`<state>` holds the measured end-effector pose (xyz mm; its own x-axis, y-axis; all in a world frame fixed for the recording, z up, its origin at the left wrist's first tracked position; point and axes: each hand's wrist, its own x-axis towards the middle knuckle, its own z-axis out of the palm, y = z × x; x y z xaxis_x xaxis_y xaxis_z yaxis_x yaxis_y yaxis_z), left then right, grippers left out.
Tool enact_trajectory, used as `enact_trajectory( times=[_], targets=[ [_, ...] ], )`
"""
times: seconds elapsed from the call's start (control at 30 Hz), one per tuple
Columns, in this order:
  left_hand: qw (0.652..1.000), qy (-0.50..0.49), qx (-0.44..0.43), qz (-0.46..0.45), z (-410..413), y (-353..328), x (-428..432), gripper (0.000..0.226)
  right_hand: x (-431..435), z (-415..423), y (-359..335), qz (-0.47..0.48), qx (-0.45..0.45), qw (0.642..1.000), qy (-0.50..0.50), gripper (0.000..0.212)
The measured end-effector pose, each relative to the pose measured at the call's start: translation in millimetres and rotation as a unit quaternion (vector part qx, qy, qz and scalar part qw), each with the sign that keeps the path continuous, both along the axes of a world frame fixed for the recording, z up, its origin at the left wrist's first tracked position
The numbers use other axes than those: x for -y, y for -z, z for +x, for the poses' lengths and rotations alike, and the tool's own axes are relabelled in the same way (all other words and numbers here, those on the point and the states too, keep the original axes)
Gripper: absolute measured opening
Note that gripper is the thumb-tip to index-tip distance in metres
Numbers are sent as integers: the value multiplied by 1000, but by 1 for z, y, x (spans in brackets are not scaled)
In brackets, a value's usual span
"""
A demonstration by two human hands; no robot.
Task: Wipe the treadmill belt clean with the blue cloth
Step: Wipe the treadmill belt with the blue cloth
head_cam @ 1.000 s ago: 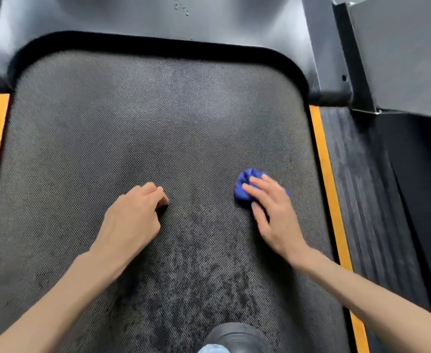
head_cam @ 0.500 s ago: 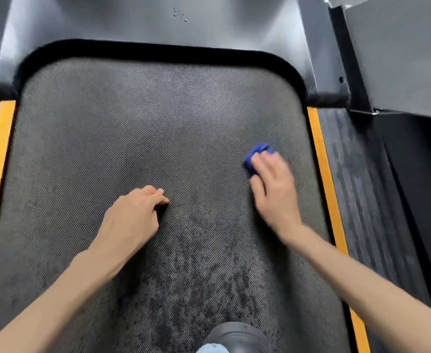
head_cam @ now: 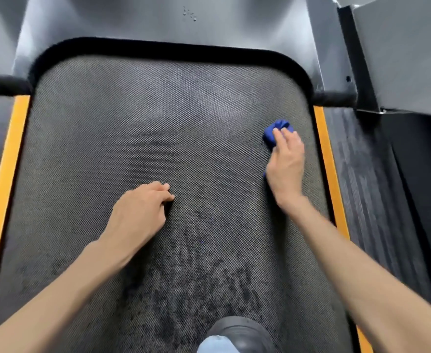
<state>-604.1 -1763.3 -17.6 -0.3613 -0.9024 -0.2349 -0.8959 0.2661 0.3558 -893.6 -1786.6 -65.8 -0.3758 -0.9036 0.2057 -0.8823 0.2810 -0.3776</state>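
Cloth (head_cam: 280, 124) blue and bunched, belt (head_cam: 158, 123) dark-speckled

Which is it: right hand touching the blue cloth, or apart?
Touching. The head view shows the right hand lying flat over the blue cloth, overlapping it with no gap.

Both bare forearms reach forward from the bottom corners. The left hand (head_cam: 140, 212) sits back-up, its fingers curled under into a loose fist and the thumb tucked against the forefinger. There's nothing in it, and it rests on those curled fingers. The right hand (head_cam: 285, 161) lies further forward and well off to the right of the left one. It's palm down with the wrist nearly straight, fingers (head_cam: 292, 141) stretched flat and close together, pressing on the blue cloth (head_cam: 282, 124). The cloth bunches out past the fingertips and shows a sliver beside the thumb's base.
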Motion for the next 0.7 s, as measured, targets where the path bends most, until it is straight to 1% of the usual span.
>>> enact_trajectory(
  times=[0.03, 0.07, 0.1, 0.13, 0.2, 0.23, 0.27, 0.3, 0.33, 0.37, 0.43, 0.47, 0.5, 0.57, 0.6, 0.63, 0.67, 0.7],
  targets=[
    [1000, 5, -1, -3, 0, 0, 0, 31, -9, 23, 0, -8, -1, 1000, -28, 40],
    [1000, 10, -4, -7, 1, 1, 1, 31, -27, 48, 0, -7, 1, 995, -98, 42],
    [1000, 12, -4, -8, 2, 3, 1, 31, -52, 72, 2, 6, -1, 982, -190, 44],
    [1000, 10, -8, -12, 3, 4, 1, 32, -79, 93, 4, 27, -5, 958, -286, 46],
    [999, 4, -24, -24, 5, 6, 0, 35, -126, 114, 3, 73, -28, 893, -443, 49],
    [999, 4, -31, -29, 5, 6, 0, 37, -135, 110, 5, 80, -43, 862, -499, 49],
    [999, 5, -33, -31, 6, 7, -1, 38, -132, 101, 7, 80, -48, 841, -533, 47],
    [999, 6, -32, -32, 6, 7, -1, 38, -120, 89, 8, 79, -51, 836, -540, 48],
    [999, 6, -31, -28, 6, 7, -2, 39, -104, 75, 7, 79, -46, 853, -514, 49],
    [999, 7, -30, -23, 6, 7, -2, 40, -83, 59, 6, 68, -39, 885, -458, 50],
    [999, 8, -31, -20, 6, 6, -1, 42, -40, 19, 4, 56, -26, 954, -293, 51],
    [999, 10, -32, -19, 6, 7, -1, 42, -23, 2, 2, 54, -15, 976, -212, 51],
    [999, 11, -31, -17, 6, 7, 0, 42, -11, -7, -1, 50, 0, 988, -146, 50],
    [999, 11, -30, -15, 5, 8, 1, 43, -5, 6, -3, 32, 27, 998, -46, 48],
    [999, 12, -30, -18, 5, 9, 1, 42, -13, 23, -1, 20, 28, 999, -34, 49],
    [999, 11, -30, -22, 5, 9, 1, 42, -29, 46, 0, 17, 26, 997, -64, 50],
    [999, 10, -30, -29, 5, 10, 1, 41, -52, 71, 0, 25, 22, 990, -136, 51],
    [999, 9, -29, -37, 5, 10, 0, 41, -79, 94, 1, 47, 24, 971, -234, 53]
  ],
)
